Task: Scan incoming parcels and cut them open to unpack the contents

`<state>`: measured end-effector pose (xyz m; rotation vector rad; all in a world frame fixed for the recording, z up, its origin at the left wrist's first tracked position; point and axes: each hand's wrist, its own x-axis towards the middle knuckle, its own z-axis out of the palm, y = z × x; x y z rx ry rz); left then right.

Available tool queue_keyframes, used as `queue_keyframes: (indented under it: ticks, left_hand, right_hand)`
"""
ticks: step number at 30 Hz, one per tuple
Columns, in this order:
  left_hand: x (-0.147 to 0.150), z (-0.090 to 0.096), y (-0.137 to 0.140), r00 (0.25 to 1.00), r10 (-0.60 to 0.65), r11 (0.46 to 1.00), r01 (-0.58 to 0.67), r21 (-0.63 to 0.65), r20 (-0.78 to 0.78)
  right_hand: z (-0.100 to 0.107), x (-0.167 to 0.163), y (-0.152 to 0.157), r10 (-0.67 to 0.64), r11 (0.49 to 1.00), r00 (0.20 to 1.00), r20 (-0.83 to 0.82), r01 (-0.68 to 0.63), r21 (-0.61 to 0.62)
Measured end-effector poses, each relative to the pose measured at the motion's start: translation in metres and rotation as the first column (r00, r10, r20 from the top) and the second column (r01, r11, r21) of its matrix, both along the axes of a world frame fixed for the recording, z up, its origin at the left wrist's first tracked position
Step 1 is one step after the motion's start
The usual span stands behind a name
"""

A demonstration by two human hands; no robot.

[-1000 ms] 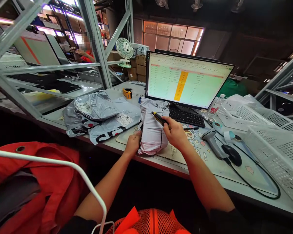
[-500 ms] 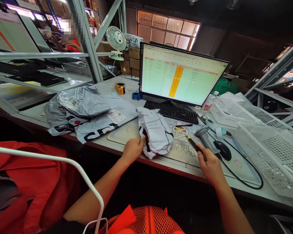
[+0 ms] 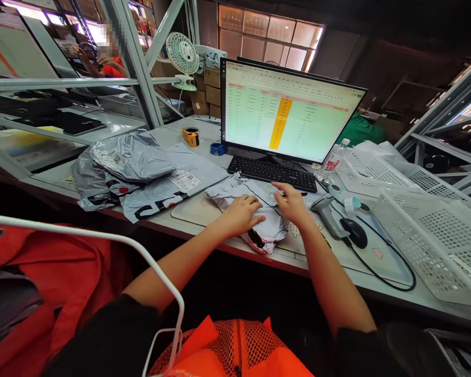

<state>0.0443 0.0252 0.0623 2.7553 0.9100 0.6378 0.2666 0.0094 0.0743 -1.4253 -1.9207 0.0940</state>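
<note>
A crumpled white plastic mailer bag [image 3: 272,228] with black marks lies near the table's front edge. My left hand [image 3: 243,213] rests on its left part, palm down and fingers apart. Over the bag's right side is my right hand [image 3: 292,204], its fingers stretched out; I cannot tell whether it touches the plastic. Neither hand grips anything. A thin dark utility knife [image 3: 325,239] with a yellow part lies on the desk mat, mostly hidden by my right forearm.
Grey mailer bags [image 3: 133,159] are piled at the left. A monitor [image 3: 290,110] and keyboard [image 3: 272,173] stand behind. At the right are a barcode scanner [image 3: 329,217], a mouse [image 3: 354,233] and white plastic baskets [image 3: 427,241]. An orange tape roll [image 3: 190,136] sits farther back.
My right hand has let go of the utility knife and moved left over the mailer bag. My left hand has released the bag's edge and now lies on top, fingers spread.
</note>
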Motion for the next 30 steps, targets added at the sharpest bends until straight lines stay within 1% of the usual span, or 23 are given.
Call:
queue_keyframes:
  ticks: [2,4,5,7,9,11,12,14,15,16,18,19,20,21,22,23,24,25,26,27,28,29,30]
  left_hand:
    - [0.005,-0.001,0.0,0.999,-0.05,0.997,0.05,0.051,-0.01]
    - [0.002,0.001,-0.014,0.99,-0.141,0.985,0.14,0.097,0.005]
    - [-0.003,0.002,-0.026,0.982,-0.191,0.976,0.189,0.111,0.004]
    - [-0.018,-0.002,-0.056,0.964,-0.267,0.955,0.266,0.128,-0.007]
    - [-0.038,-0.017,-0.087,0.959,-0.284,0.951,0.282,0.125,0.002]
    - [-0.057,-0.044,-0.109,0.974,-0.222,0.972,0.218,0.086,0.042]
    - [-0.064,-0.06,-0.116,0.983,-0.173,0.984,0.17,0.056,0.068]
    - [-0.074,-0.089,-0.119,0.989,-0.079,0.997,0.08,0.001,0.126]
    - [-0.076,-0.101,-0.117,0.987,-0.047,0.998,0.052,-0.031,0.153]
    - [-0.076,-0.109,-0.114,0.983,-0.019,0.997,0.033,-0.074,0.181]
    - [-0.073,-0.116,-0.109,0.967,0.059,0.978,-0.007,-0.208,0.249]
    - [-0.07,-0.116,-0.108,0.95,0.125,0.952,-0.034,-0.303,0.286]
    - [-0.068,-0.115,-0.11,0.923,0.202,0.907,-0.051,-0.418,0.326]
    - [-0.066,-0.113,-0.113,0.884,0.286,0.839,-0.046,-0.542,0.369]
    - [-0.065,-0.113,-0.118,0.834,0.37,0.75,-0.008,-0.662,0.409]
    - [-0.064,-0.114,-0.124,0.775,0.447,0.647,0.064,-0.76,0.446]
    - [-0.065,-0.116,-0.13,0.712,0.515,0.543,0.158,-0.825,0.476]
    - [-0.066,-0.12,-0.136,0.649,0.574,0.456,0.253,-0.853,0.499]
    - [-0.069,-0.124,-0.141,0.592,0.622,0.396,0.328,-0.858,0.513]
    - [-0.074,-0.128,-0.144,0.552,0.653,0.364,0.372,-0.854,0.519]
    - [-0.08,-0.13,-0.145,0.531,0.669,0.359,0.381,-0.852,0.52]
    - [-0.088,-0.13,-0.144,0.533,0.67,0.377,0.356,-0.855,0.517]
    - [-0.097,-0.128,-0.141,0.561,0.65,0.415,0.303,-0.858,0.512]
  right_hand:
    - [0.004,-0.028,0.029,0.086,0.986,0.994,0.071,-0.075,-0.151]
    - [0.0,-0.047,0.047,0.149,0.947,0.976,0.159,-0.095,-0.306]
    - [-0.004,-0.052,0.052,0.169,0.929,0.967,0.189,-0.092,-0.36]
    - [-0.011,-0.057,0.055,0.177,0.91,0.963,0.203,-0.082,-0.406]
    - [-0.014,-0.055,0.052,0.156,0.91,0.969,0.192,-0.066,-0.409]
    - [-0.015,-0.052,0.049,0.138,0.909,0.971,0.195,-0.046,-0.414]
    - [-0.015,-0.051,0.048,0.135,0.908,0.97,0.202,-0.04,-0.416]
    - [-0.016,-0.049,0.048,0.133,0.909,0.969,0.21,-0.035,-0.416]
    - [-0.016,-0.049,0.049,0.134,0.909,0.969,0.206,-0.037,-0.414]
    - [-0.016,-0.049,0.049,0.136,0.909,0.971,0.199,-0.042,-0.414]
    - [-0.016,-0.05,0.048,0.142,0.905,0.974,0.174,-0.056,-0.422]
    - [-0.015,-0.052,0.045,0.149,0.9,0.976,0.157,-0.068,-0.43]
    - [-0.014,-0.054,0.039,0.157,0.895,0.978,0.136,-0.083,-0.437]
    - [-0.012,-0.056,0.031,0.168,0.891,0.979,0.113,-0.102,-0.442]
    - [-0.009,-0.06,0.02,0.178,0.887,0.98,0.089,-0.12,-0.446]
    - [-0.006,-0.065,0.005,0.185,0.883,0.98,0.068,-0.136,-0.449]
    - [-0.003,-0.07,-0.013,0.181,0.884,0.982,0.049,-0.141,-0.445]
    - [0.0,-0.075,-0.033,0.168,0.889,0.985,0.028,-0.139,-0.437]
    - [0.001,-0.081,-0.055,0.141,0.899,0.99,0.005,-0.125,-0.42]
    - [0.0,-0.087,-0.078,0.102,0.918,0.994,-0.035,-0.107,-0.383]
    - [-0.005,-0.091,-0.101,0.078,0.934,0.993,-0.091,-0.105,-0.341]
    - [-0.013,-0.095,-0.124,0.059,0.949,0.986,-0.157,-0.104,-0.298]
    - [-0.026,-0.098,-0.144,0.024,0.962,0.973,-0.232,-0.085,-0.258]
